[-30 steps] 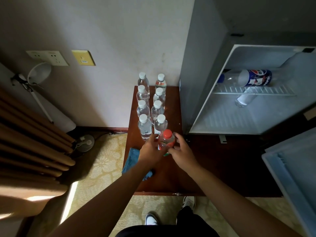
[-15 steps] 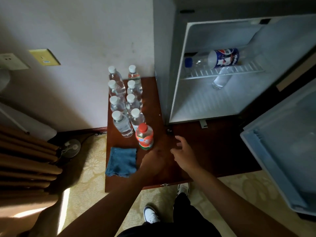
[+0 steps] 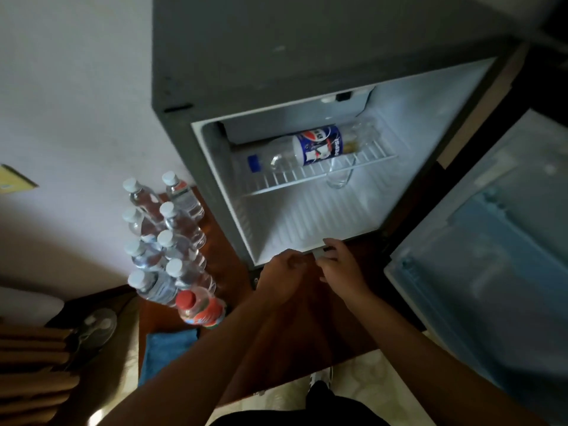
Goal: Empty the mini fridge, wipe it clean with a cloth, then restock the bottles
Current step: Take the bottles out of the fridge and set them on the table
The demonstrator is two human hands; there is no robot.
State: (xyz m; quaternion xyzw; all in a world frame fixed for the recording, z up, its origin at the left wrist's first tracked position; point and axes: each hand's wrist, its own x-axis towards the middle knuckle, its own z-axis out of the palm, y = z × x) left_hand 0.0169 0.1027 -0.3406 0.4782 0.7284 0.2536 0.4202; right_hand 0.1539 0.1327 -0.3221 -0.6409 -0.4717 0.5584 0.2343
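Both hands hover at the fridge's (image 3: 276, 56) bottom lip, at about 6 o'clock of its open cavity, and neither holds anything. The left hand (image 3: 284, 272) hangs loosely curled; the right hand (image 3: 339, 264) has relaxed fingers by a small white tab on the sill. They look poised to reach in for what remains.

One big cola bottle (image 3: 302, 150) lies on its side on the wire shelf (image 3: 307, 176), probably because it is too tall to stand there. A second clear bottle may hang just below the shelf, but blur makes it hard to tell.

At 9 o'clock of the fridge, eight water bottles (image 3: 166, 241) stand in two rows on the table (image 3: 307, 333), packed tight to leave room. One red-capped bottle (image 3: 199, 309) stands at the near end. One blue cloth (image 3: 169, 348) lies at 6 o'clock of it, ready for wiping. The door (image 3: 491, 272) is swung wide open at 3 o'clock.
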